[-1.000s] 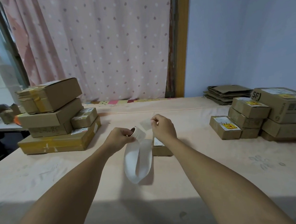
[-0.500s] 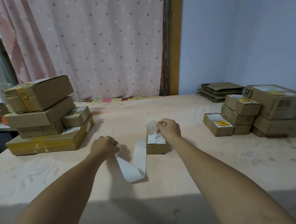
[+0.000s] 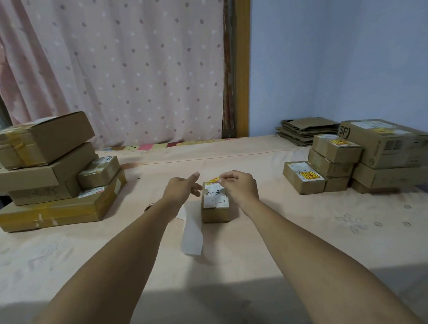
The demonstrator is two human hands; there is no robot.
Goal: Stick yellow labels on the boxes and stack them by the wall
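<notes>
The small cardboard box [image 3: 215, 213] stands at the centre of the bench [image 3: 301, 251]. Its white shipping label [image 3: 214, 199] faces up and is marked "2-3".

The right hand [image 3: 241, 189] pinches a yellow label [image 3: 214, 180] between thumb and curled fingers at the far edge of the box top. Whether the label touches the box cannot be determined. The left hand [image 3: 182, 188] is just beside the box on its left, fingers extended, holding nothing.

A white backing strip [image 3: 192, 235] lies on the bench beside the box. It leads under the left forearm to a label roll [image 3: 148, 207], which is mostly hidden.

The left stack [image 3: 48, 172] of cardboard boxes stands at the bench's far left. The right stack [image 3: 373, 157], whose boxes carry yellow labels, stands by the blue wall [image 3: 339, 54].
</notes>
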